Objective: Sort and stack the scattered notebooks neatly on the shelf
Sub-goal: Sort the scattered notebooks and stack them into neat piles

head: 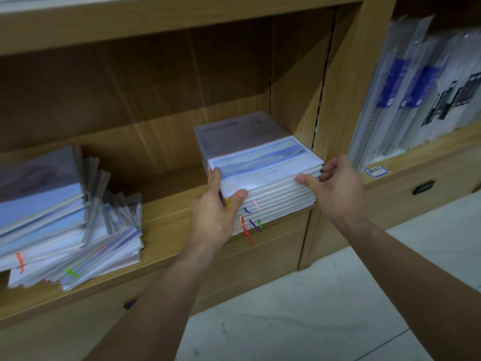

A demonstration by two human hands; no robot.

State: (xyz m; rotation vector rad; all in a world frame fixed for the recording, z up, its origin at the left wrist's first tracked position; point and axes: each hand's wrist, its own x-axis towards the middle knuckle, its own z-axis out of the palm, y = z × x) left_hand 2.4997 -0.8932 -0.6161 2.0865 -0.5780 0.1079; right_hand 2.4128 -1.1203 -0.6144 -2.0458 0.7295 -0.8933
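The left hand (217,212) is curling around the near left corner of the squared stack of white, plastic-wrapped notebooks (260,175), thumb pressing on the top cover and fingers tucked along the side. The right hand (335,183) is pinching the stack's near right corner, thumb against the front edges. Both forearms are reaching up from below. The stack is sitting at the right end of the light wooden shelf (166,220), well apart from a messy, slumping pile of similar notebooks (65,222) on the left.

Neat stack (257,162) right on shelf (166,217); scattered pile (65,225) left.
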